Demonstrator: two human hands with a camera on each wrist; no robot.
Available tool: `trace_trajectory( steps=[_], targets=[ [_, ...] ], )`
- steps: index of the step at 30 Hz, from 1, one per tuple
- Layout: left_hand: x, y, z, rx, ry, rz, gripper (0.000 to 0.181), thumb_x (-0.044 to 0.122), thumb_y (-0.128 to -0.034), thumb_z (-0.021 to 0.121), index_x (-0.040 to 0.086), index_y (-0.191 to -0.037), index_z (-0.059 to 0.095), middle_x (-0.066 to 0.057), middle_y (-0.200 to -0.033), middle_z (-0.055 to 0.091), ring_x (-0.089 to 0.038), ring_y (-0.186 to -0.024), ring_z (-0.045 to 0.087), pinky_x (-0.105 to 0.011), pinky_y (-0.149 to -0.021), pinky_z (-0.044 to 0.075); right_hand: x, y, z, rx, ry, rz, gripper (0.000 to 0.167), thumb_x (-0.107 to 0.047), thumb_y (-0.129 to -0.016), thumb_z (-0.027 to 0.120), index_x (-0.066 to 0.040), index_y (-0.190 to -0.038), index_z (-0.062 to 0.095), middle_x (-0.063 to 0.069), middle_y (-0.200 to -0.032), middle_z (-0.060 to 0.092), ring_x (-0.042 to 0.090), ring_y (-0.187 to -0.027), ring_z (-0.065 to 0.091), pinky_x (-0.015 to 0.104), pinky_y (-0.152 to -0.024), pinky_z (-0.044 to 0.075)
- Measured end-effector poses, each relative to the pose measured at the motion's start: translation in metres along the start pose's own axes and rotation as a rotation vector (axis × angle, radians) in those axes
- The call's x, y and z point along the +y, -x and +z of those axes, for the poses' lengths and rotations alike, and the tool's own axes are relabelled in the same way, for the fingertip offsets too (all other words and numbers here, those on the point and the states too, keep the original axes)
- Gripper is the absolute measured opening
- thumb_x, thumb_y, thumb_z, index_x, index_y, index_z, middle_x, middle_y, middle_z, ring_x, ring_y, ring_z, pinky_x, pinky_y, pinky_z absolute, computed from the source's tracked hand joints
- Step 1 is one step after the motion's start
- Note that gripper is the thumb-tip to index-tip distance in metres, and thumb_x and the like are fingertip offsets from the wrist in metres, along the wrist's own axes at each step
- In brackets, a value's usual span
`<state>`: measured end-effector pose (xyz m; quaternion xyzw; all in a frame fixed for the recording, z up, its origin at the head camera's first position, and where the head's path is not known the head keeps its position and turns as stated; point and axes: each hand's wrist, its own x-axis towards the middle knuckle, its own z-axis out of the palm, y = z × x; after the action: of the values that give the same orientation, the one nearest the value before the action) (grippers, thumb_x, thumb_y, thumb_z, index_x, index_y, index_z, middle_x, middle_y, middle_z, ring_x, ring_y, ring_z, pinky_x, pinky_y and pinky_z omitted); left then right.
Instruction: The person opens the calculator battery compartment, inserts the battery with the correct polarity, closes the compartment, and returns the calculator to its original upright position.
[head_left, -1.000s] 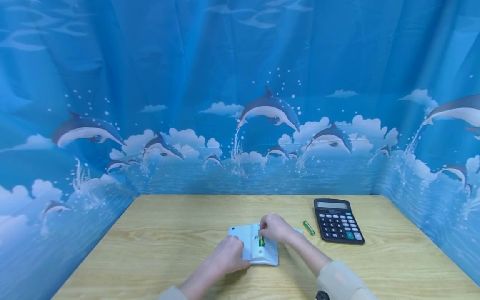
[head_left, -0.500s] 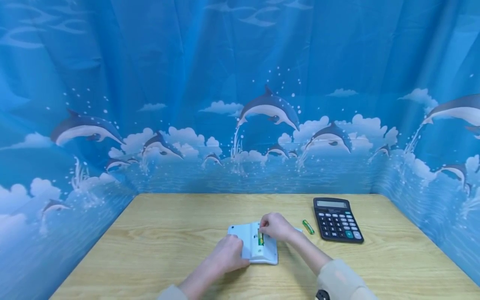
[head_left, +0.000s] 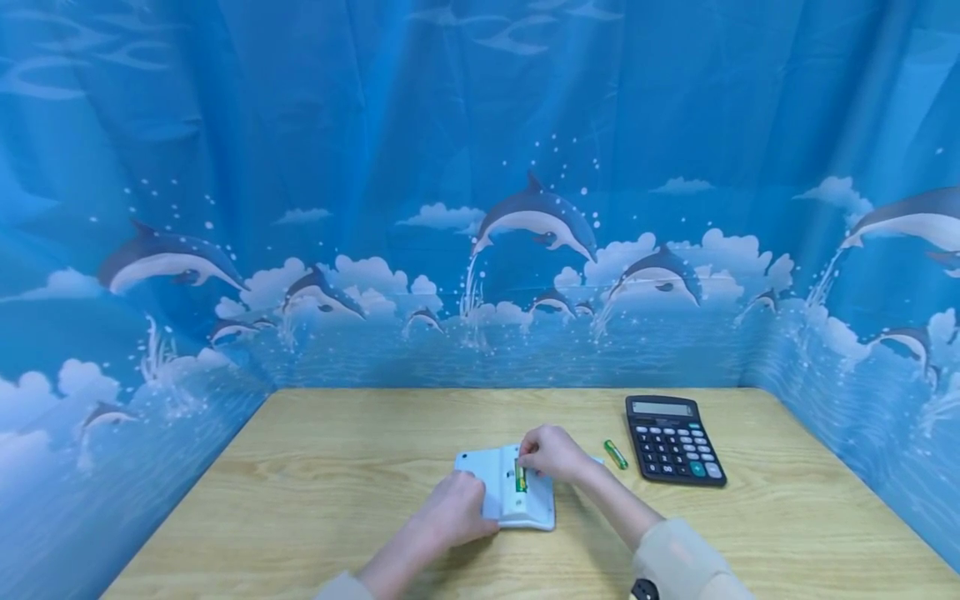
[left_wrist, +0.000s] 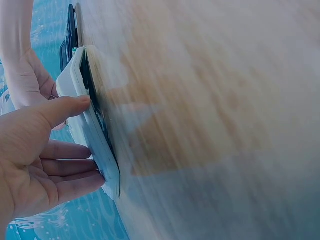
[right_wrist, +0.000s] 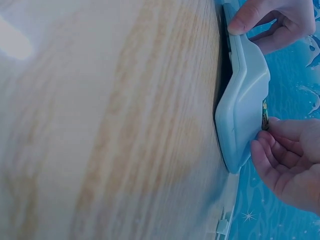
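A light-blue device [head_left: 491,473], shaped like a desk calculator lying face down, has an open slot in its raised back. My left hand [head_left: 455,508] grips its left near side; in the left wrist view the thumb lies on the edge, the fingers against the back. A green-and-yellow battery [head_left: 521,477] lies in or over the slot; how deep it sits cannot be told. At the battery's far end, my right hand [head_left: 557,454] pinches it between thumb and fingertips, also visible in the right wrist view [right_wrist: 295,160]. The device's keys are hidden underneath.
A second green battery [head_left: 616,454] lies right of my right hand. Beyond it is a black calculator [head_left: 675,440], face up. A pale-blue piece with a small tab [right_wrist: 222,226] lies on the wooden table [head_left: 360,442]. A blue dolphin-print curtain surrounds the table.
The battery under my right fingers has settled slightly lower and flatter against the device's back. Both hands stay almost in place, and the other objects have not moved.
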<state>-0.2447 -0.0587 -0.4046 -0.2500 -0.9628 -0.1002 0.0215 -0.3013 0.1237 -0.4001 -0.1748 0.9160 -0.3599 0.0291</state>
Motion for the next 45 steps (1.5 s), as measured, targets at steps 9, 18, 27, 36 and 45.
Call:
trace_trajectory(
  steps=[9,18,27,36,45],
  targets=[
    [0.0002,0.0004,-0.0009,-0.001,-0.026,-0.007,0.033,0.030,-0.0675,0.079,0.008,-0.061,0.055,0.003,-0.060,0.044,-0.008,-0.054,0.038,-0.020,-0.050,0.035,-0.0010,-0.0002,0.0000,0.004,0.003,-0.017,0.009,-0.002,-0.079,0.069,-0.005,-0.072,0.065,-0.002,-0.064,0.057,0.009,-0.053,0.052,0.023,-0.049,0.046],
    [-0.0011,0.0000,0.0019,0.013,-0.029,0.001,0.034,0.030,-0.0666,0.079,0.009,-0.059,0.053,0.003,-0.060,0.043,-0.007,-0.053,0.038,-0.020,-0.049,0.034,0.0022,-0.0003,0.0011,0.011,0.030,-0.059,0.012,-0.003,-0.079,0.069,-0.007,-0.069,0.063,-0.004,-0.060,0.055,0.007,-0.050,0.049,0.021,-0.048,0.042],
    [-0.0005,-0.0015,0.0016,0.010,-0.026,-0.005,0.034,0.030,-0.0665,0.080,0.010,-0.060,0.054,0.004,-0.059,0.043,-0.007,-0.052,0.037,-0.020,-0.049,0.035,0.0024,-0.0010,0.0007,0.007,-0.005,-0.035,0.011,-0.002,-0.079,0.069,-0.006,-0.070,0.064,-0.003,-0.063,0.056,0.008,-0.052,0.051,0.023,-0.049,0.045],
    [0.0002,-0.0008,0.0005,0.015,-0.028,0.004,0.035,0.030,-0.0662,0.080,0.010,-0.058,0.051,0.004,-0.059,0.043,-0.007,-0.053,0.038,-0.020,-0.049,0.034,0.0026,-0.0012,0.0005,0.004,0.022,-0.035,0.009,-0.004,-0.079,0.070,-0.006,-0.072,0.065,-0.003,-0.063,0.056,0.008,-0.053,0.051,0.022,-0.049,0.045],
    [0.0000,-0.0017,0.0010,-0.007,-0.003,-0.023,0.033,0.030,-0.0663,0.080,0.009,-0.061,0.054,0.004,-0.059,0.044,-0.007,-0.052,0.038,-0.020,-0.049,0.035,0.0013,-0.0021,0.0009,-0.013,0.020,-0.018,0.012,-0.003,-0.079,0.069,-0.007,-0.070,0.063,-0.003,-0.063,0.055,0.009,-0.053,0.050,0.023,-0.049,0.044]
  ],
)
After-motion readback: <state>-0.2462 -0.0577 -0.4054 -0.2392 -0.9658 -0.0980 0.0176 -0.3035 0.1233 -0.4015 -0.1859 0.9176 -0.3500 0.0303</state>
